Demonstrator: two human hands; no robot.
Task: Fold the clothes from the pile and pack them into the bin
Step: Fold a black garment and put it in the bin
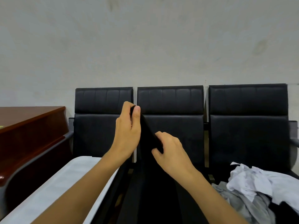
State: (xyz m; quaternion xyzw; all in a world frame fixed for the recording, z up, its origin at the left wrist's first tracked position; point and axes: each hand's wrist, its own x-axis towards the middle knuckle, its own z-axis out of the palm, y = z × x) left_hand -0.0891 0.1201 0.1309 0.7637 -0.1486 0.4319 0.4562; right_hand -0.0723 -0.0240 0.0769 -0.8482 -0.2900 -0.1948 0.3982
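A black garment (146, 159) hangs in front of me, over the middle seat of a row of black chairs. My left hand (128, 131) pinches its top corner between thumb and fingers, held high. Lower and to the right, my right hand (169, 149) grips the garment's edge with curled fingers. The cloth is stretched between both hands and its lower part drops out of view. The pile of clothes (252, 189), white and grey pieces with some black, lies on the right seat. A white bin (53, 189) stands at the lower left, partly behind my left forearm.
Three black padded chairs (247, 120) stand in a row against a pale wall. A reddish-brown wooden desk (30, 126) is at the left, beside the bin.
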